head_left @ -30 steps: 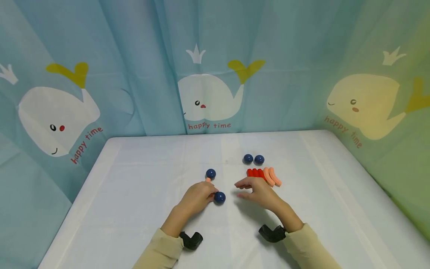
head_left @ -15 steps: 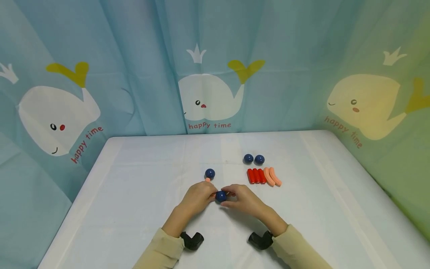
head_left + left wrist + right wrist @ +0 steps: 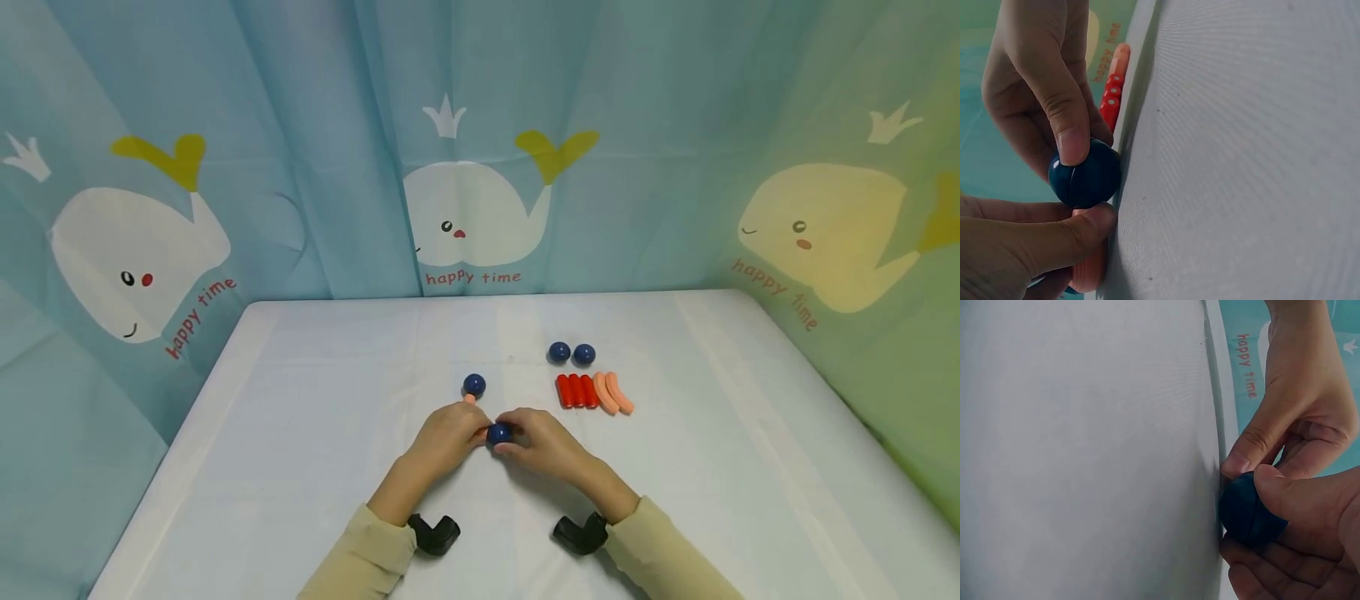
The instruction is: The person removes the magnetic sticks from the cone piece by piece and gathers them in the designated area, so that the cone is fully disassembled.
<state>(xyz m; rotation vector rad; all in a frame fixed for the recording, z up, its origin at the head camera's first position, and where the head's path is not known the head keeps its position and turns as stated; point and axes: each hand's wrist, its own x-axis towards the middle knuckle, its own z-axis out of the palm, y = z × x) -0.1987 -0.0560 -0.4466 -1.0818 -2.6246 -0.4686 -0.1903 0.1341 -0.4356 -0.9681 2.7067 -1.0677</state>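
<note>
In the head view my left hand [image 3: 450, 435] and right hand [image 3: 546, 444] meet near the middle of the white table. A glossy dark blue ball [image 3: 498, 434] sits between the right thumb and fingers, which pinch it. My left hand grips an orange stick [image 3: 1089, 269], its end touching the ball in the left wrist view. Just beyond the left fingers an orange tip [image 3: 469, 399] shows against another blue ball [image 3: 474, 384]; whether it belongs to the same stick is hidden. The right wrist view has the right thumb across the held ball [image 3: 1249, 509].
To the right of the hands several red rods [image 3: 577, 391] lie side by side, with curved orange sticks [image 3: 613, 393] next to them. Two blue balls [image 3: 572, 353] stand behind those. A whale-print curtain [image 3: 337, 167] borders the table's far edge.
My right hand has moved left to the near blue ball and now pinches it. That ball has shifted slightly. My left hand keeps its grip, almost in place.
</note>
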